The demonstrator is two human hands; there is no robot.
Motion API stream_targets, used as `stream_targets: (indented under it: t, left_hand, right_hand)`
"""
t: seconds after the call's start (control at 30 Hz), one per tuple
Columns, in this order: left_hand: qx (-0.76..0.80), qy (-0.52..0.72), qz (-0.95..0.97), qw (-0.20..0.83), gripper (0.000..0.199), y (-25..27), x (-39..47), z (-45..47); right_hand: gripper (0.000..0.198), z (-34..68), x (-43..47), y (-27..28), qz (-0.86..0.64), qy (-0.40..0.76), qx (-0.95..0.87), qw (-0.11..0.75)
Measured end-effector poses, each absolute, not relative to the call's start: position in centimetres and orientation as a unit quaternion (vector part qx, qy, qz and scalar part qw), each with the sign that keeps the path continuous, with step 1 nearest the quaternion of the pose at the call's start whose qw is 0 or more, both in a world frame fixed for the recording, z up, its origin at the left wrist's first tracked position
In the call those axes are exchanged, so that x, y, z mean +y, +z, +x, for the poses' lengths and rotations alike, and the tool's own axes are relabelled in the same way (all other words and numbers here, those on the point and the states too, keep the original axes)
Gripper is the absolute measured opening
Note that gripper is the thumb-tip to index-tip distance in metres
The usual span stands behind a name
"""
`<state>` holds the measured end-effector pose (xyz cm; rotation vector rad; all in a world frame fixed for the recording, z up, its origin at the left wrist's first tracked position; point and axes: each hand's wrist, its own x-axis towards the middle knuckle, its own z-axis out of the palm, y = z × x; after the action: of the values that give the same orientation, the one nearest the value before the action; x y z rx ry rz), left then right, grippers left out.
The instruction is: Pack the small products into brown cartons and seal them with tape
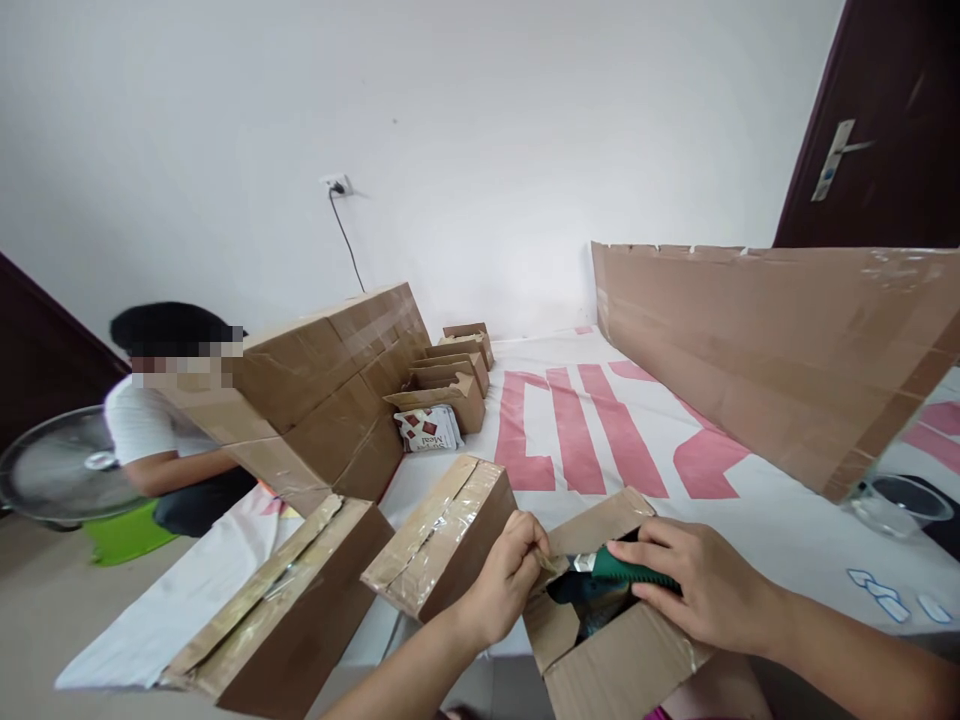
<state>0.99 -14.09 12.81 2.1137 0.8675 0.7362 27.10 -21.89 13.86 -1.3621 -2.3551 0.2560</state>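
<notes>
A small cardboard box [619, 675] stands open at the table's near edge, its flaps spread and something dark and glossy inside. My right hand [709, 580] is wrapped round a green utility knife [630, 568], whose metal end points left over the opening. With pinched fingers, my left hand [506, 572] grips a torn cardboard flap [551, 570] at the box's left side, close to the knife's tip. The blade itself is hard to make out. Left of my left hand lie two taped cardboard boxes, a nearer one [277, 610] and a smaller one [446, 530].
A large cardboard carton [330, 390] stands left, a tall cardboard panel [772, 350] right. Several small open boxes [469, 400] line up behind a printed packet [430, 428]. A person [161, 420] sits at left near a fan [56, 465]. Clear tape [889, 505] lies right.
</notes>
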Motion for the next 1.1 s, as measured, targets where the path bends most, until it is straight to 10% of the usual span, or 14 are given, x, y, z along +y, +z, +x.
stream_targets:
  t: [1.1]
  left_hand:
    - [0.328, 0.267, 0.795, 0.435, 0.014, 13.2, -14.3, 1.2]
  right_hand:
    - [0.040, 28.7, -16.1, 16.6, -0.362, 0.121, -0.916, 0.125]
